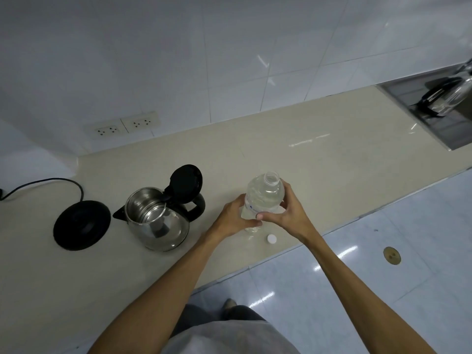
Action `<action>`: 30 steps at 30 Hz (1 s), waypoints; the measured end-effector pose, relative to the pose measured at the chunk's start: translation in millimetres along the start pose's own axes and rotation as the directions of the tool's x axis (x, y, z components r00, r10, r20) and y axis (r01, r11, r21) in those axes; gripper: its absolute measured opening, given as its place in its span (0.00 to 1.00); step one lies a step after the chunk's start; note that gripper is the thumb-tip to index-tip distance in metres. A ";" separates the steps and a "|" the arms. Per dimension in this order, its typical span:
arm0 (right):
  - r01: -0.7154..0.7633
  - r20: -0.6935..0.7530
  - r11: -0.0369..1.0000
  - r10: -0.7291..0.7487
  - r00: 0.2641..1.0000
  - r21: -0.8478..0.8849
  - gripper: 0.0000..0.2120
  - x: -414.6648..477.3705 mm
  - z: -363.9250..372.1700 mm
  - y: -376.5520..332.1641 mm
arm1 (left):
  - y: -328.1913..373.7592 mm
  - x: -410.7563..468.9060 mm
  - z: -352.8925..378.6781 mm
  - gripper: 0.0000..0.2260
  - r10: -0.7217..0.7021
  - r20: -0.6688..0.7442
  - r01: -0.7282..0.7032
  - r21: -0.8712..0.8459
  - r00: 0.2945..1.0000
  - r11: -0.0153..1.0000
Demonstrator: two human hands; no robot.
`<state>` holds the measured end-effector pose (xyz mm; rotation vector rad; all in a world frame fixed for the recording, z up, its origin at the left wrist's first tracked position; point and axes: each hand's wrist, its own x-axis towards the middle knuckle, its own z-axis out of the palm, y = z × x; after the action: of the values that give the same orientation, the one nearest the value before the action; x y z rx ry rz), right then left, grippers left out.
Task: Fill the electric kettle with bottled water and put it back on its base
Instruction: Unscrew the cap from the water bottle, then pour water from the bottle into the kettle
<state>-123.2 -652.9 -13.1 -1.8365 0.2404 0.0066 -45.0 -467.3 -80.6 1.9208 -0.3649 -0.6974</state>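
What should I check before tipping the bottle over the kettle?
1. Bottle cap off: ok, white cap lies on the counter.
2. Grip: ok, left hand and right hand both wrap the bottle.
3. Kettle lid open: ok, lid stands up.
4. Kettle upright on counter, off its base: ok.
5. Kettle interior clean: cannot tell.
6. Base plugged in: cannot tell, cord runs out of frame.

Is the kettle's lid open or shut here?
Open: the kettle shows its bare steel interior, with the black lid hinged upright behind the mouth.
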 end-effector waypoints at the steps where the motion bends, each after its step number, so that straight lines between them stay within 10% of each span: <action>1: -0.003 -0.026 1.000 0.003 1.000 0.011 0.46 1.9 5.1 -2.7 | -0.9 0.7 1.6 0.34 -0.007 -0.014 0.007 -0.013 1.000 1.000; 30: 0.072 -0.031 0.997 -0.071 0.997 0.038 0.40 -68.7 220.1 -86.2 | -71.4 -203.6 -130.8 0.26 0.024 0.044 -0.011 -0.277 0.999 0.961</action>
<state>-149.5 -410.0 16.7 -1.8062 0.1942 -0.0752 -128.5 -232.6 -40.8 1.6371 -0.2959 -0.7421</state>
